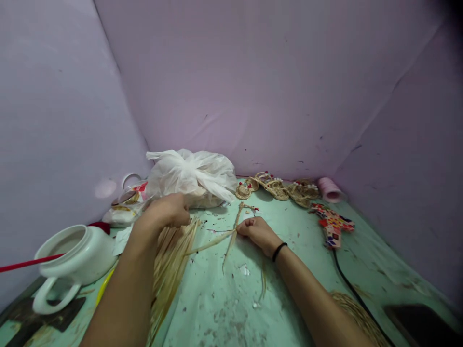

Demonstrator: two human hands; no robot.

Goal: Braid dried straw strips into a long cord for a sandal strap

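- Lilac walls (231, 96) close in a green work surface (224, 313) scattered with small scraps.
- At far left sits a white handled pot (96, 253); a knotted white plastic bag (195, 173) rests against the back wall.
- Next comes a bundle of flat straw strips (173, 265), with the person's left hand (170, 210) over its far end, fingers curled; whether they grip a strip cannot be told.
- Near the middle lies a braided straw strand (238, 214), right of the left hand and pinched at its near end. Its long axis points away from the person, its far end bending right towards a red tip. It looks tan and knotty, with paler loose tails fanning left and nearer.
- The right hand (257, 233), much the closer, holds it between thumb and fingertips.
- Beyond, at right, are beaded woven sandals (277, 189).
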